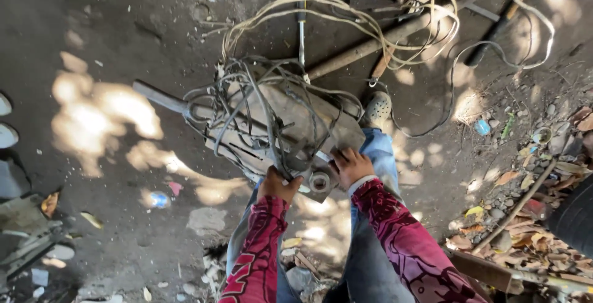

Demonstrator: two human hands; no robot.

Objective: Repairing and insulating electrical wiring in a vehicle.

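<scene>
The person holds one heavy metal machine body (290,131), grey and grimy, blocky in shape, with a round bearing hole at its near corner and a short shaft sticking out at its far left end. A tangle of grey wires (253,96) is draped and looped over its top. It sits low over the dirt ground (105,43), just in front of the person's knees, tilted with its near end raised.

The left hand (278,185) has its grip closed around the machine's near edge beside the round hole. The right hand (349,166) lies on the same end, fingers curled over the edge, gripping the casing. Both arms wear red patterned sleeves (395,229), two in all, above blue jeans.

Beyond the machine lie one long rusty bar (370,46), one bundle of pale cream cable (346,12) and one hammer (503,16) with a wooden handle. One grey shoe (377,108) shows beside the machine's right side.
</scene>
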